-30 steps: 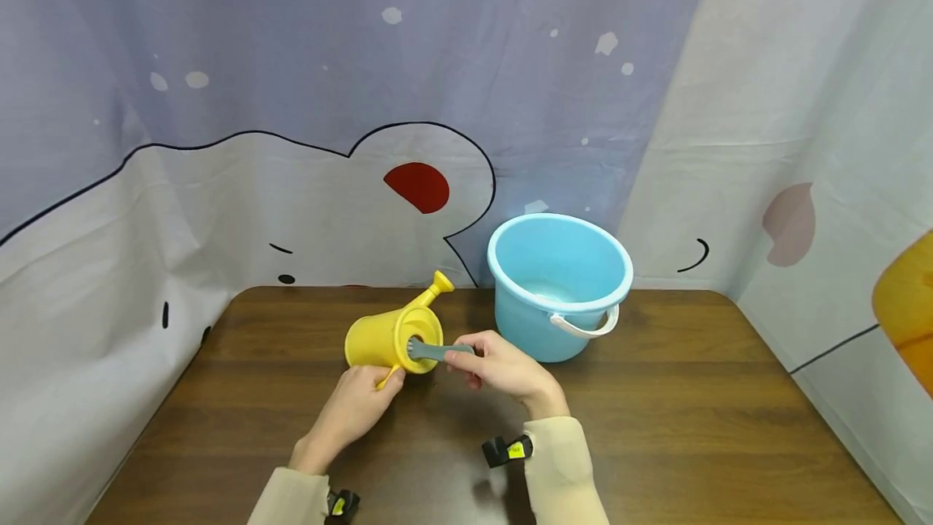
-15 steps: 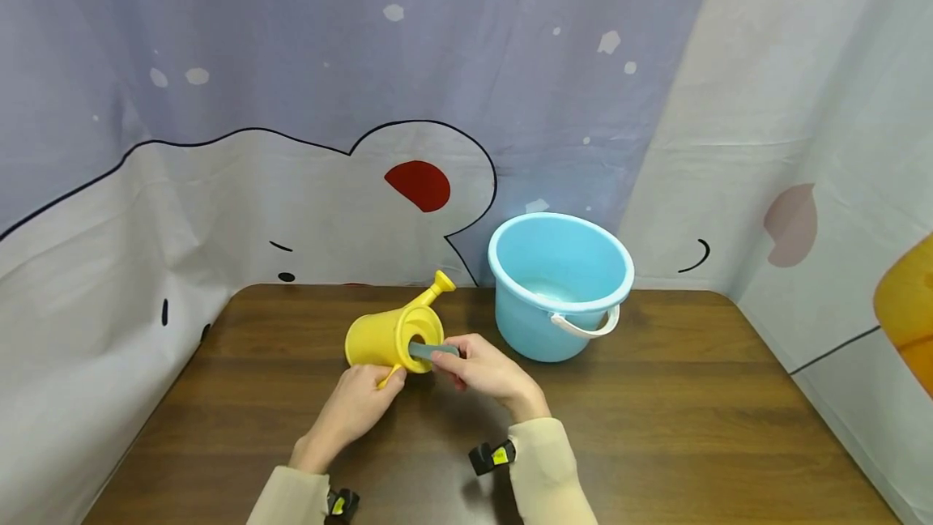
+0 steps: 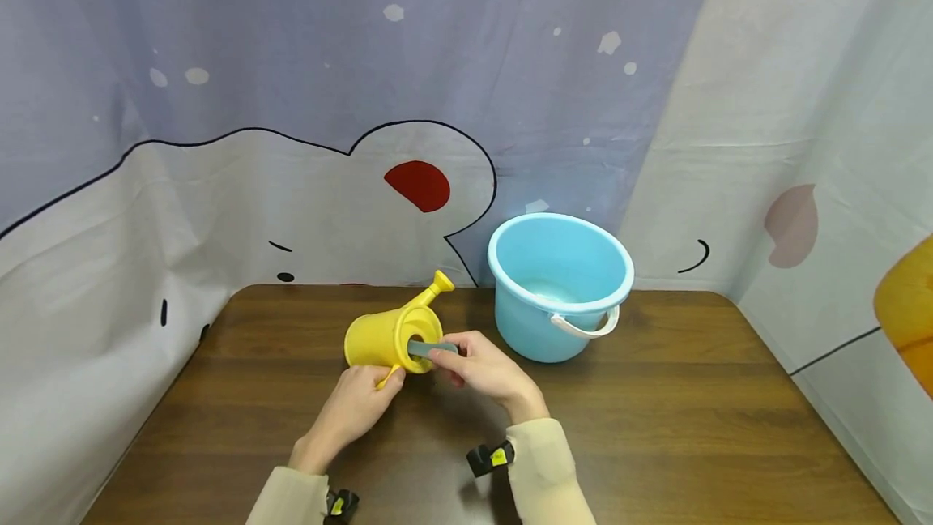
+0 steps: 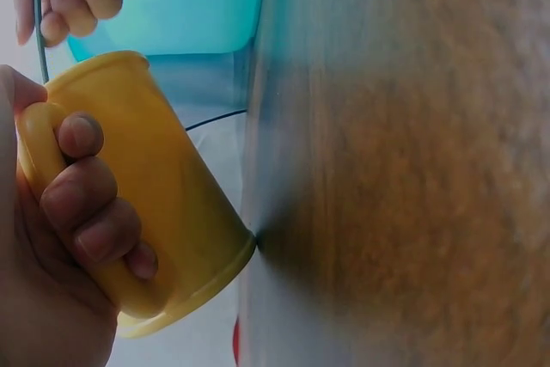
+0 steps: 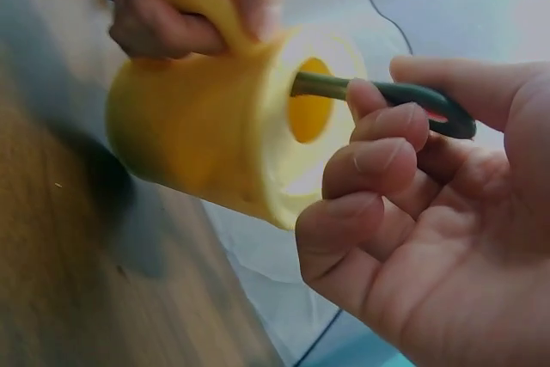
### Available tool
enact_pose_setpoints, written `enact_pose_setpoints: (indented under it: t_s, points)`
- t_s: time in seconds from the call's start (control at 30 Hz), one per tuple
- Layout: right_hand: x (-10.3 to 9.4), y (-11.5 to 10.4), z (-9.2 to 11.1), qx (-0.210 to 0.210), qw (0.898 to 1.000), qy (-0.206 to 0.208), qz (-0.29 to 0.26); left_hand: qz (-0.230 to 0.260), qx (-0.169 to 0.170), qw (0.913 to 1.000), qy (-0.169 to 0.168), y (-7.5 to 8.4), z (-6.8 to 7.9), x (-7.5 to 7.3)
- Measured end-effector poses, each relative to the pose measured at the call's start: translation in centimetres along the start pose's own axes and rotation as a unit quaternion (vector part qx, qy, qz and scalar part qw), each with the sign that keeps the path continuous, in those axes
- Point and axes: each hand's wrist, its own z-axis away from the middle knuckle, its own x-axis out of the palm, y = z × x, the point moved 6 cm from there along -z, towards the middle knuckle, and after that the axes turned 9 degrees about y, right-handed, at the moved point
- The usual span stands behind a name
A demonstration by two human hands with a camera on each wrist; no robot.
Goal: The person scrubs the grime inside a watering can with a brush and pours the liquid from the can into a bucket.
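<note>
A yellow watering can (image 3: 373, 337) is tipped on its side over the table, its round mouth turned to the right and its spout rising behind. My left hand (image 3: 359, 405) grips the can's handle, fingers curled round it in the left wrist view. With thumb and fingers my right hand (image 3: 490, 373) pinches the grey-green handle of a small brush (image 5: 412, 99). The brush reaches through the can's opening, so its head is hidden inside. In the left wrist view the can's lower rim (image 4: 251, 247) comes right down to the tabletop.
Behind my right hand stands a light blue bucket (image 3: 535, 322) with a white carry handle (image 3: 586, 330) hanging at its front. The brown wooden table (image 3: 692, 411) ends against a printed curtain (image 3: 306, 209) at the back and sides.
My right hand has moved left, pushing the brush deeper into the watering can; its bristled head, visible at the opening earlier, is now hidden. The left hand and can stay about where they were.
</note>
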Motion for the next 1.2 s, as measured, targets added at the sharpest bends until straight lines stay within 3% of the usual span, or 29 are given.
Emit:
enact_pose_setpoints:
  t_s: [0.37,0.53,0.9,1.2]
  points:
    - [-1.6,-0.3,0.6,0.009,0.999,-0.004,-0.045,-0.005,-0.005,1.0000,0.007,0.0,-0.1,-0.3]
    - [-1.2,-0.3,0.3,0.010,0.999,0.010,-0.046,0.000,-0.003,0.9999,0.010,-0.2,0.0,-0.2]
    - [0.6,0.2,-0.2,0.053,0.996,0.033,-0.068,-0.007,0.003,0.9999,0.007,0.0,0.0,-0.1]
    - [1.1,0.4,-0.5,0.052,0.994,0.047,-0.078,-0.010,0.006,0.9999,0.010,0.2,0.0,0.1]
